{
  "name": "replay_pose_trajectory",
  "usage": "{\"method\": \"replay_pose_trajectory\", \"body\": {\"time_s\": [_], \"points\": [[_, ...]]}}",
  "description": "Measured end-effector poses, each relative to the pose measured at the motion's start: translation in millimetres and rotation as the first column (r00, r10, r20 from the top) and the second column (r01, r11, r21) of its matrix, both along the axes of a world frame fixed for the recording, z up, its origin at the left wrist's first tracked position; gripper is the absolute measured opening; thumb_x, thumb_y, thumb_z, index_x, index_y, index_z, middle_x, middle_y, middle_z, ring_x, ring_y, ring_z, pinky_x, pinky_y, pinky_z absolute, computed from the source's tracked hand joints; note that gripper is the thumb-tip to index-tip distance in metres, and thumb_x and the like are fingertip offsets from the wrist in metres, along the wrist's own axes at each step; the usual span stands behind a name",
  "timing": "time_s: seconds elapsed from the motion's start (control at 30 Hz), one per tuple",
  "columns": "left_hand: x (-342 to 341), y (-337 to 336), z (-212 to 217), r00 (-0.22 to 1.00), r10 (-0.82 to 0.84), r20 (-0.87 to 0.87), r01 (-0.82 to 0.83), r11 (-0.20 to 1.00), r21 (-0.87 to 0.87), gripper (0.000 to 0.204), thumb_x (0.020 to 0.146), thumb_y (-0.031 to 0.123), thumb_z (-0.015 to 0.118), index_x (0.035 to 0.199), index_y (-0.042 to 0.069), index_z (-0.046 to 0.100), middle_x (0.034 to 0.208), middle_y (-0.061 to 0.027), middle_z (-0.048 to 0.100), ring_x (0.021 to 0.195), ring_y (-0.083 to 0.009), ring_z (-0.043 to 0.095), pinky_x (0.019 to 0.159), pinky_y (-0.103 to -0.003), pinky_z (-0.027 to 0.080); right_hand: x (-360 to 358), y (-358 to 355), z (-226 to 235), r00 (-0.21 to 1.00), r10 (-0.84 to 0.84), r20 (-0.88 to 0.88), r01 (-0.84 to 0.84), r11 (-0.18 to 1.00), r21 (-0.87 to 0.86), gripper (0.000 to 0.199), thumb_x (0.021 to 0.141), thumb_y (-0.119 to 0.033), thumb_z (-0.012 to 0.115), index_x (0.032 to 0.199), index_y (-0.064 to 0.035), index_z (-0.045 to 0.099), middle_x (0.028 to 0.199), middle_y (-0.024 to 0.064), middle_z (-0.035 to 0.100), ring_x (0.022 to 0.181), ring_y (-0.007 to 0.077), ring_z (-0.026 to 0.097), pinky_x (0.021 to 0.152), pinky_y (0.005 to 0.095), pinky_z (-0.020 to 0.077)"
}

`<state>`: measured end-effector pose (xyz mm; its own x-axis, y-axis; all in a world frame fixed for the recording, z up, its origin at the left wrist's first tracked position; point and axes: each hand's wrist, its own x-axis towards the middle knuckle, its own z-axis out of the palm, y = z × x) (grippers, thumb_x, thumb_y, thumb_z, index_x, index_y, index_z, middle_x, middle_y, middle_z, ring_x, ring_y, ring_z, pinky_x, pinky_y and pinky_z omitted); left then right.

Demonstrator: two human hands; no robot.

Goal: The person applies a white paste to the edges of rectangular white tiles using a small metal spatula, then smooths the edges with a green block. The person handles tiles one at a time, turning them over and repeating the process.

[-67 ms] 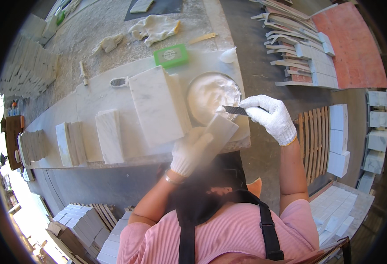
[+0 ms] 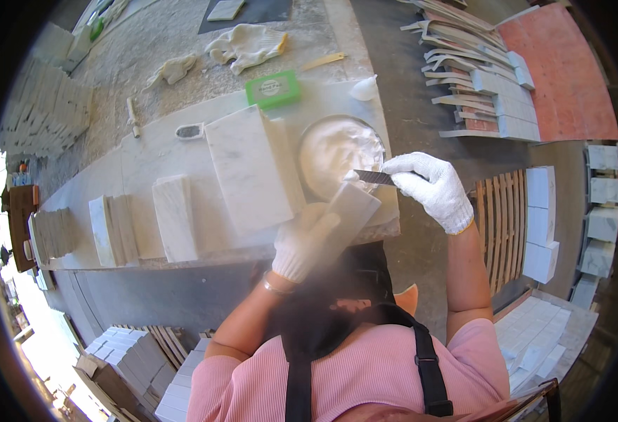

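In a white knitted glove, my left hand grips a pale rectangular stone tile, tilted at the table's near edge. My right hand, gloved too, pinches a dark, narrow blade between thumb and fingers. White paste clings to the blade's tip, right by the tile's far end. Just beyond sits a round bowl filled with white paste. Left of the bowl lies a large veined marble slab. A haze blurs the left hand and part of the tile.
Stacked tiles line the table's near left edge. Farther back are a green box, loose gloves, a white nozzle-like piece and a yellowish strip. Wooden pallets and stacked tiles stand on the floor at right.
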<state>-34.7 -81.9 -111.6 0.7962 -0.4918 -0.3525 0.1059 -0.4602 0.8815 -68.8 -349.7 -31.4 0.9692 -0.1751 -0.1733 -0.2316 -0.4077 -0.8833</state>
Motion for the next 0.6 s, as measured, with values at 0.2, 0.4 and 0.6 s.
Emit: {"method": "replay_pose_trajectory", "body": {"time_s": [0.2,0.4,0.6], "points": [[0.1,-2.4,1.5,0.994,0.055,-0.094,-0.050,0.997,0.052,0.045,0.098,0.039,0.069,0.122,0.001,0.073,0.103,-0.0132,0.077,0.095,-0.0209,0.071,0.086,-0.035,0.054,-1.4,10.0,3.7,0.991,0.079,0.108,-0.054,0.974,-0.219,0.019,0.094,0.000,0.072,0.112,-0.0016,0.079,0.102,0.0109,0.076,0.092,0.0195,0.072,0.083,0.0312,0.0558],[0.1,-2.2,-0.4,0.991,0.068,-0.116,-0.068,0.998,0.003,0.045,0.099,0.038,0.069,0.122,0.000,0.073,0.102,-0.0124,0.077,0.095,-0.0185,0.070,0.086,-0.034,0.054,-0.3,12.1,9.5,0.969,0.157,0.188,-0.055,0.888,-0.457,0.018,0.093,0.000,0.074,0.109,-0.0018,0.079,0.101,0.0122,0.077,0.089,0.0219,0.073,0.081,0.0329,0.0568],[-0.1,-0.2,-1.8,0.987,0.064,-0.145,-0.075,0.994,-0.073,0.044,0.099,0.037,0.069,0.121,-0.001,0.073,0.101,-0.0100,0.076,0.093,-0.0160,0.068,0.085,-0.033,0.053,-2.3,8.9,8.3,0.982,0.049,0.184,-0.003,0.970,-0.242,0.018,0.093,0.001,0.072,0.110,-0.0009,0.079,0.103,0.0107,0.076,0.089,0.0187,0.072,0.080,0.0303,0.0561]]}}
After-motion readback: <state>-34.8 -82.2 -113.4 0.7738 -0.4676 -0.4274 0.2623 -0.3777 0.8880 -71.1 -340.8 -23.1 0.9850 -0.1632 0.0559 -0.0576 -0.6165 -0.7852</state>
